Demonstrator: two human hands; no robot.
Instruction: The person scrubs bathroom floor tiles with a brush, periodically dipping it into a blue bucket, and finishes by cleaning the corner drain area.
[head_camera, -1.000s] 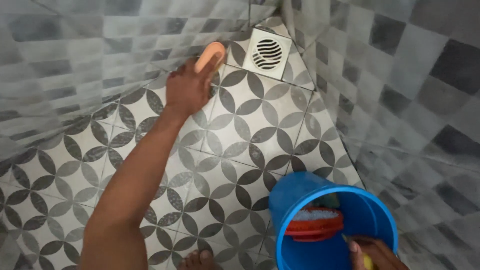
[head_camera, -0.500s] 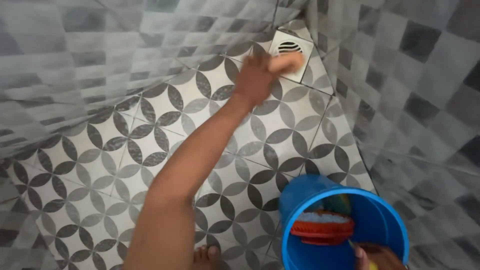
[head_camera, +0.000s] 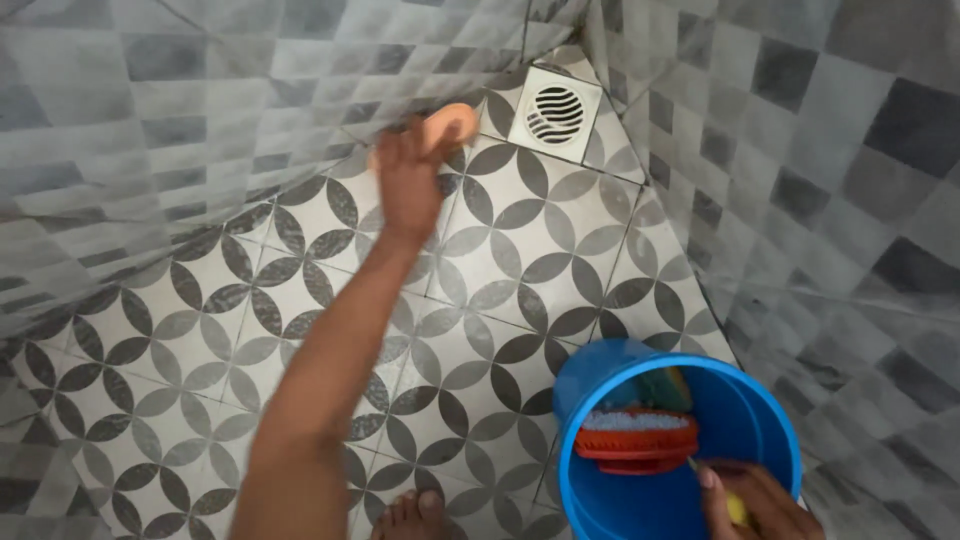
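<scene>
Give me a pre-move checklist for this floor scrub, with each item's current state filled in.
1. Left hand grips the orange sponge: ok.
2. Sponge lies against the patterned floor tiles, near the wall edge: ok.
3. Floor drain uncovered, apart from the sponge: ok.
4. Blue bucket upright, right hand at its rim: ok.
5. Red brush inside the bucket: ok.
6. Yellow item in the right hand: cannot tell what it is.
</scene>
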